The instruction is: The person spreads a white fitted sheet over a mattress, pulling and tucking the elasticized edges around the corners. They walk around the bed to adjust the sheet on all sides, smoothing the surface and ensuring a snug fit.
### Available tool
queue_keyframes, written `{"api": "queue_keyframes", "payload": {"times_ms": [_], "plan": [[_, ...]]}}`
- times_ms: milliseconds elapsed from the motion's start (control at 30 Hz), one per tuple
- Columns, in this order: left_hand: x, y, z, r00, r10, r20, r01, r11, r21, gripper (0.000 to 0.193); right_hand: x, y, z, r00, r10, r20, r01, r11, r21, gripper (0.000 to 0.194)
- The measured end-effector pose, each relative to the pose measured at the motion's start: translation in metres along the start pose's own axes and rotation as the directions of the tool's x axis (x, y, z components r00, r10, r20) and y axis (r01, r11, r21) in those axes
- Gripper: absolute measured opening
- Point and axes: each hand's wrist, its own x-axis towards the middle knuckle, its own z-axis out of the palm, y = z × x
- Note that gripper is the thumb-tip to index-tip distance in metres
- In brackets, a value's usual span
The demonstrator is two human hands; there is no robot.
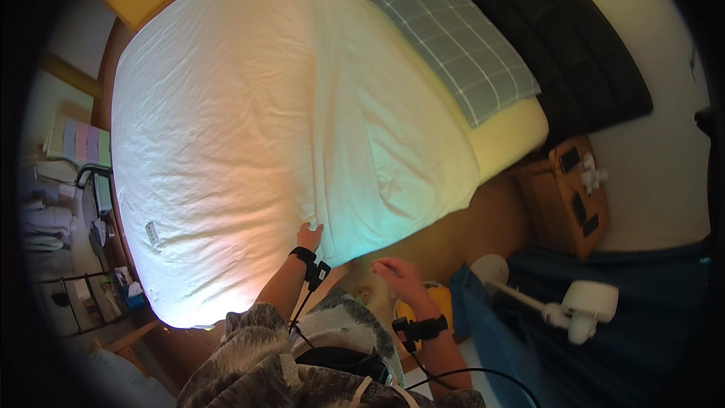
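A white quilt [226, 124] is spread over the bed in front of me, with a raised, doubled fold running down its middle. My left hand [310, 236] touches the quilt beside the near end of this fold, thumb and a finger apart; whether cloth is pinched there cannot be made out. To the right, past the bed's near edge, my right hand [399, 279] is in the air with bent fingers and nothing in it. The thinner part of the cover [396, 141] lies rumpled toward the pillow end. A small label [152, 233] shows on the quilt's left part.
Grey checked pillows [453, 45] lie against a dark padded headboard [549, 34]. A wooden nightstand [566, 198] holds several small items. On the right, a white fan [589, 303] stands by a blue curtain [510, 340]. Shelves with household goods [85, 300] line the left.
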Motion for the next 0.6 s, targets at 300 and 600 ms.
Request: {"api": "queue_keyframes", "payload": {"times_ms": [300,600], "plan": [[0.027,0.064,0.002,0.999,0.023,0.028,-0.018,0.986,-0.164,0.084,0.117,0.000,-0.012,0.992,0.089,0.085,-0.101,0.984,0.148,0.028],[-0.058,0.164,0.032,0.948,0.175,0.267,-0.199,0.978,0.065,0.055,0.186,-0.028,-0.040,0.992,0.118,-0.041,-0.125,0.957,-0.262,0.053]]}}
